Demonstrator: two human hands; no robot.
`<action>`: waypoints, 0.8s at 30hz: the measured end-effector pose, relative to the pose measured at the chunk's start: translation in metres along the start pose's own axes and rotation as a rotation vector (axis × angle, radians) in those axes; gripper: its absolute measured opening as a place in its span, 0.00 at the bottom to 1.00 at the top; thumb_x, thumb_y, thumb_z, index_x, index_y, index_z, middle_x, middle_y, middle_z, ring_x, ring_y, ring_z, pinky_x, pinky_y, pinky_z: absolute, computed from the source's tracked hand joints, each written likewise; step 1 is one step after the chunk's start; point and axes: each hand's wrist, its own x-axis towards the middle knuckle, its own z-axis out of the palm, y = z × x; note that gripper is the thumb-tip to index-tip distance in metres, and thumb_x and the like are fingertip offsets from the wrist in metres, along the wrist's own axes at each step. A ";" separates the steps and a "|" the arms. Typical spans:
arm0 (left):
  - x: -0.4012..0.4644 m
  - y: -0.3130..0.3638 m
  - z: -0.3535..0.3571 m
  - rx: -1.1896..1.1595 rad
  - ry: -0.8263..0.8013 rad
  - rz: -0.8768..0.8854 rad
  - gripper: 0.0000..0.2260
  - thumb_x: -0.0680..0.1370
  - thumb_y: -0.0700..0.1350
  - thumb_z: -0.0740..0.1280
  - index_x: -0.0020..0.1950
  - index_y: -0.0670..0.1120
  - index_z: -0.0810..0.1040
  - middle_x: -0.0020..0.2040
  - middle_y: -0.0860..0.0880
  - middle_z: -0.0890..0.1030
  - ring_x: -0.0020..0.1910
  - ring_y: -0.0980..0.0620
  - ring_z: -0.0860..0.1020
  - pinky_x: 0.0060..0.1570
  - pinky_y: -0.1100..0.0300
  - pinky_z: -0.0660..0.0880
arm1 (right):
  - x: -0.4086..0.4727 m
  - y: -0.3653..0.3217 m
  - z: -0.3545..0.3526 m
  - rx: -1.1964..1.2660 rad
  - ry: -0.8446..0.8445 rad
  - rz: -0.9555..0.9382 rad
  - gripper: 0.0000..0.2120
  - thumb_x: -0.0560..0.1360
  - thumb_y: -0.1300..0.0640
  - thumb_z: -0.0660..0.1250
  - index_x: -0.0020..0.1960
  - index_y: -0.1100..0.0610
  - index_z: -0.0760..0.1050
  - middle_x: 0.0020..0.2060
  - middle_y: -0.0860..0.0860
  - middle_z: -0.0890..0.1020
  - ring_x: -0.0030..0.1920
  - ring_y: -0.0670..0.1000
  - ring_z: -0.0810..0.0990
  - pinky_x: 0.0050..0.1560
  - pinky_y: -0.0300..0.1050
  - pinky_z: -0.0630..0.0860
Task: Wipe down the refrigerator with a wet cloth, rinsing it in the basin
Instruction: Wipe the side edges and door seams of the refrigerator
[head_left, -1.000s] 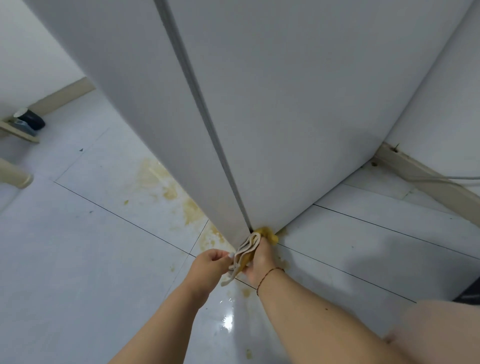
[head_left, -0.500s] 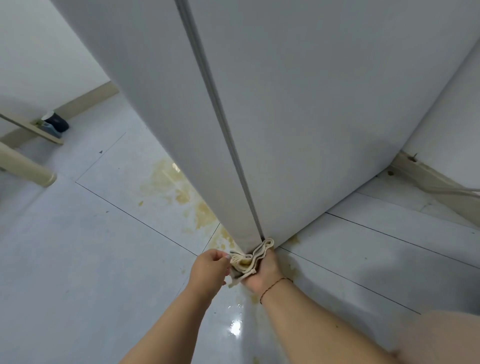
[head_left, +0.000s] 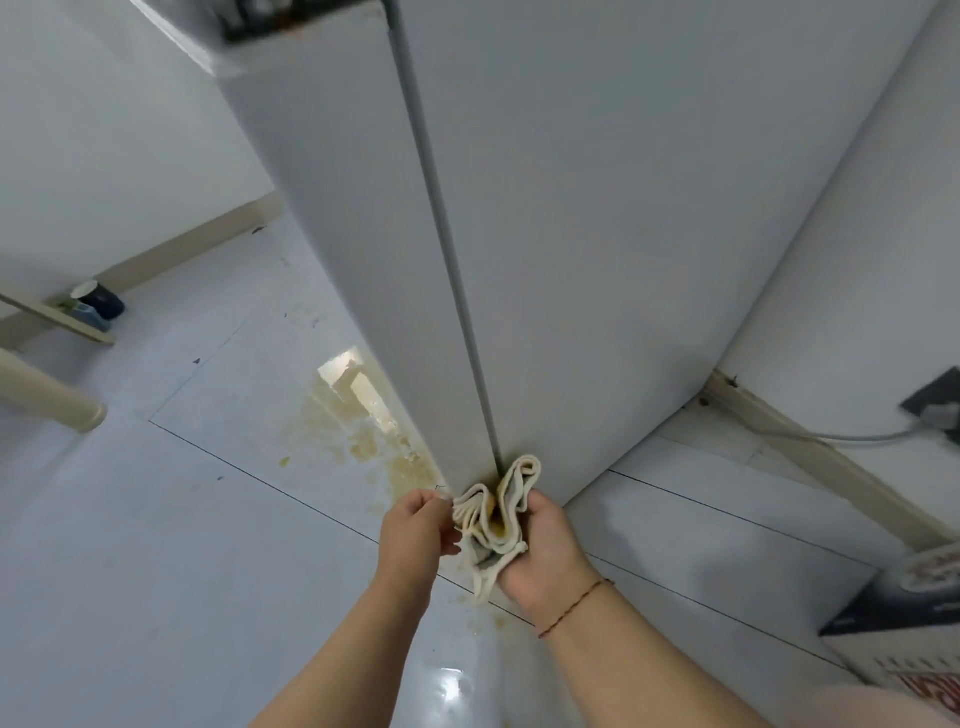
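From the head camera, looking down, the right hand (head_left: 543, 551) grips a bunched, folded cloth (head_left: 496, 519), fingers curled round its lower part so the loose folds fan upward. The cloth's top edge meets the bottom corner of the refrigerator (head_left: 597, 234), right where the dark seam (head_left: 447, 249) between door and side panel ends, just above the hand. The left hand (head_left: 418, 530) sits just beside the right one, its fingertips pinching an outer fold of the cloth on the side away from the right palm. The cloth carries yellow-brown marks in its creases. Beyond the left hand, the tiled floor (head_left: 156, 571) shows a yellowish stain (head_left: 358, 431) along the refrigerator's base, and smaller spots lie below both wrists. No basin is in view. The step in hand looks like the wiping of the lowest corner, with the left hand perhaps refolding the cloth to bring up a cleaner face. The next move probably calls for either pressing a fresh fold against the seam's foot or, since the cloth appears soiled, carrying it to the basin for a rinse.
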 end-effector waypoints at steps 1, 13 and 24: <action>-0.012 0.020 -0.004 -0.040 -0.007 0.001 0.07 0.77 0.34 0.62 0.38 0.40 0.73 0.27 0.49 0.75 0.29 0.48 0.73 0.34 0.54 0.74 | -0.018 -0.005 0.016 0.006 0.008 -0.011 0.20 0.80 0.49 0.57 0.47 0.65 0.77 0.40 0.62 0.81 0.43 0.61 0.79 0.51 0.54 0.75; -0.146 0.224 -0.045 -0.213 -0.058 0.039 0.07 0.74 0.28 0.60 0.41 0.38 0.75 0.33 0.41 0.78 0.30 0.46 0.75 0.32 0.56 0.76 | -0.194 -0.041 0.182 0.000 -0.012 -0.123 0.19 0.80 0.51 0.57 0.55 0.66 0.77 0.50 0.66 0.79 0.53 0.64 0.77 0.61 0.59 0.72; -0.224 0.346 -0.070 -0.328 -0.095 0.156 0.07 0.76 0.30 0.60 0.42 0.39 0.73 0.29 0.45 0.76 0.27 0.50 0.74 0.34 0.56 0.75 | -0.323 -0.061 0.289 -0.068 -0.032 -0.219 0.19 0.81 0.54 0.56 0.42 0.64 0.79 0.38 0.61 0.80 0.39 0.58 0.79 0.42 0.50 0.76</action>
